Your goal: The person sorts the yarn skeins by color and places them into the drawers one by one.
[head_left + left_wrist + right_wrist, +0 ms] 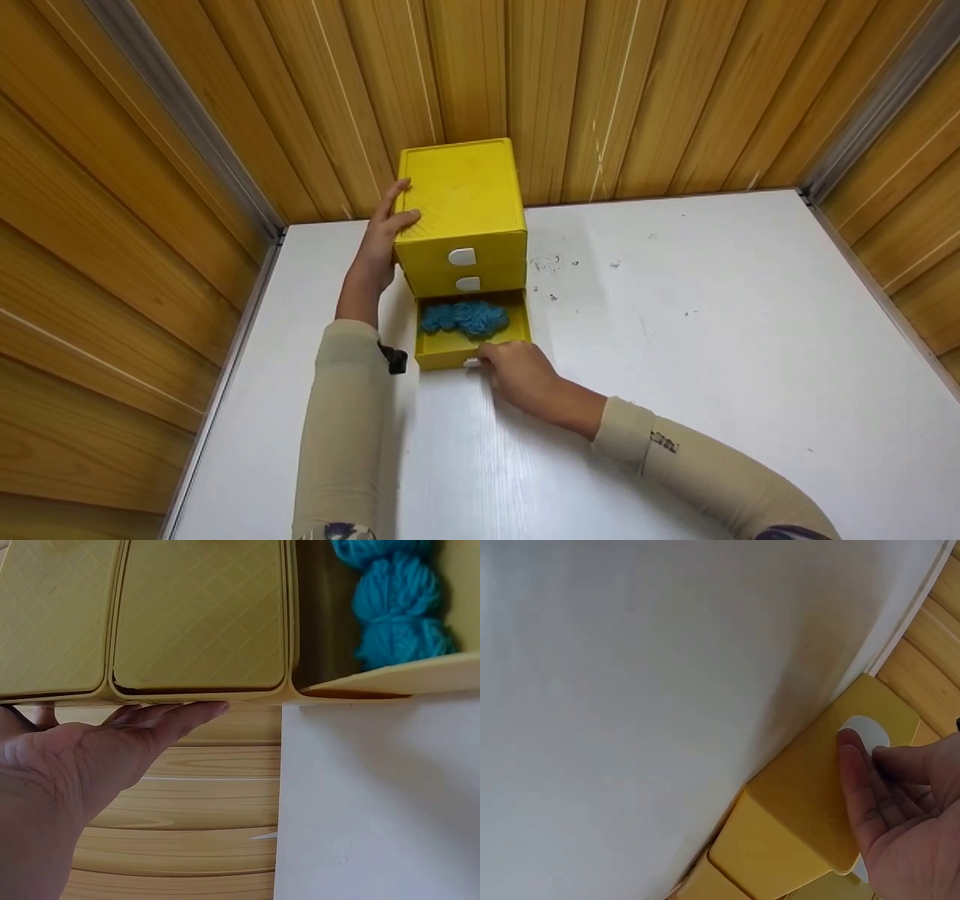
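A yellow three-drawer box (461,184) stands against the back wall, its bottom drawer (442,361) pulled out. Inside that drawer lies a bundle of blue yarn (472,319), also in the left wrist view (397,607). My left hand (379,247) rests along the box's left side, with two digits over the top edge. In the left wrist view its fingers (176,724) lie straight against the side. Between thumb and fingers, my right hand (521,375) pinches the bottom drawer's white handle (866,731). The two upper drawers are closed, with white handles (462,256).
The box stands on a white table (675,337) with dark marks right of it. Wood-look panels (555,97) rise behind the table and at both sides. Metal strips (187,105) run along the corners.
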Action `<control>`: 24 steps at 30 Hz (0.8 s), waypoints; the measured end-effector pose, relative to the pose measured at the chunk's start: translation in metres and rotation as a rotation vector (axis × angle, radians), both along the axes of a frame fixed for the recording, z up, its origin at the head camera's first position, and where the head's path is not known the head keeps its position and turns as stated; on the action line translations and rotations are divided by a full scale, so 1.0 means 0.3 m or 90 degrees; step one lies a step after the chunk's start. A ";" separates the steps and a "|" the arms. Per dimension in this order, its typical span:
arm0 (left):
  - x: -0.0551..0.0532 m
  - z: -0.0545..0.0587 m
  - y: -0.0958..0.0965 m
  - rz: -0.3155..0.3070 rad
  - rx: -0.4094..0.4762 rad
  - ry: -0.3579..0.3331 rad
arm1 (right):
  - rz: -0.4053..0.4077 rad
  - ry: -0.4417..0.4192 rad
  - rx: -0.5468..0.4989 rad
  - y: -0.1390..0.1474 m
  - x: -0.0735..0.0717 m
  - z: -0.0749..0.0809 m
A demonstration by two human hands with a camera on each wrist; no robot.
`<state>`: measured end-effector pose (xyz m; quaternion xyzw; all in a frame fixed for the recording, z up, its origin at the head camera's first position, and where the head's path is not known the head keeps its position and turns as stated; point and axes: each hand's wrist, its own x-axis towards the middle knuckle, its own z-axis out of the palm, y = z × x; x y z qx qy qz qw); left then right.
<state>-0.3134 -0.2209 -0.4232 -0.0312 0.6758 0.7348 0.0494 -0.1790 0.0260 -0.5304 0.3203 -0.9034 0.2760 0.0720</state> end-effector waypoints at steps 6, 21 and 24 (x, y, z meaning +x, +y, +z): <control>-0.001 0.000 0.002 -0.007 0.000 0.006 | 0.005 -0.009 0.006 -0.004 -0.028 0.010; 0.000 -0.001 -0.005 -0.009 -0.008 -0.011 | -0.011 -0.014 0.028 -0.001 -0.052 0.020; 0.001 0.003 -0.004 -0.008 -0.011 -0.015 | -0.021 -0.012 0.027 0.003 -0.072 0.026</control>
